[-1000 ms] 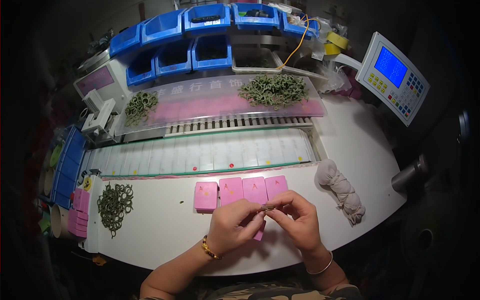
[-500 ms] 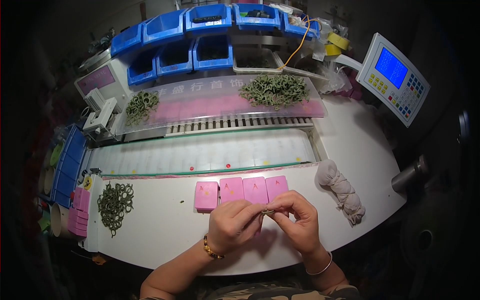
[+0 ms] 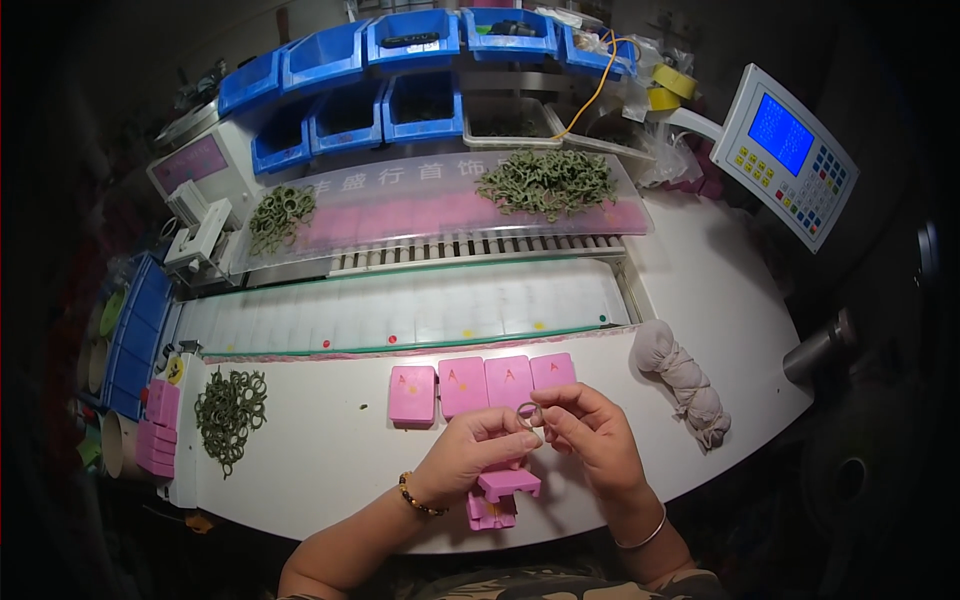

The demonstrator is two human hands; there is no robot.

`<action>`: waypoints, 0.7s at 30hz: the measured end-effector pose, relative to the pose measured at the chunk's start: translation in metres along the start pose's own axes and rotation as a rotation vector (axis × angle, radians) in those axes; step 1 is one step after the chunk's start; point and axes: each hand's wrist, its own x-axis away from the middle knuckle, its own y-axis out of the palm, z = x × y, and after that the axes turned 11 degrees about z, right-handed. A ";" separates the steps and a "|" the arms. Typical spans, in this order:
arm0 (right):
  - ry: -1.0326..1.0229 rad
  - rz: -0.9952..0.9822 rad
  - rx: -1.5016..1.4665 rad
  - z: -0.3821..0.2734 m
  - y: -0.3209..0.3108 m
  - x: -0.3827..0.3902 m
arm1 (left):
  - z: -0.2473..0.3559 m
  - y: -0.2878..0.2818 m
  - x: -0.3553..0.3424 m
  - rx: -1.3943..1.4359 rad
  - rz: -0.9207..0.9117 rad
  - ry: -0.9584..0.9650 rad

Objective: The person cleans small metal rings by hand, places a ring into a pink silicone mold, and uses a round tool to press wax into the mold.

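Observation:
Near the front of the white table, my left hand (image 3: 472,447) and my right hand (image 3: 592,437) pinch a small greenish ring (image 3: 531,410) between their fingertips. The ring is turned so that its opening shows. Just below my left hand is a notched pink block (image 3: 508,484), with another pink piece (image 3: 492,512) under it nearer me. Whether the left hand's lower fingers touch the notched block is hidden. Beyond my hands, several pink blocks with red marks (image 3: 462,386) stand in a row.
A pile of green rings (image 3: 230,415) lies at left, a rolled whitish cloth (image 3: 682,385) at right. Behind runs a pale belt (image 3: 420,305) with coloured dots. More green pieces (image 3: 548,182) lie on a clear cover. Blue bins (image 3: 325,55) and a keypad screen (image 3: 785,150) stand beyond.
The ring has turned, so its round opening now shows. My left hand has shifted slightly lower, and pink pieces now show beneath it. The belt's coloured dots have moved left.

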 end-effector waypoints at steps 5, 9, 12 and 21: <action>0.020 -0.026 -0.045 0.002 0.000 0.000 | -0.001 -0.003 0.000 0.006 -0.006 -0.006; 0.021 -0.028 -0.037 -0.002 0.002 0.001 | -0.006 -0.003 -0.003 0.010 -0.026 0.015; -0.020 -0.065 -0.054 0.001 0.003 0.001 | -0.006 0.003 0.003 -0.026 0.032 0.092; -0.315 0.071 0.269 0.006 0.001 0.004 | -0.013 0.006 0.002 -0.688 0.238 0.660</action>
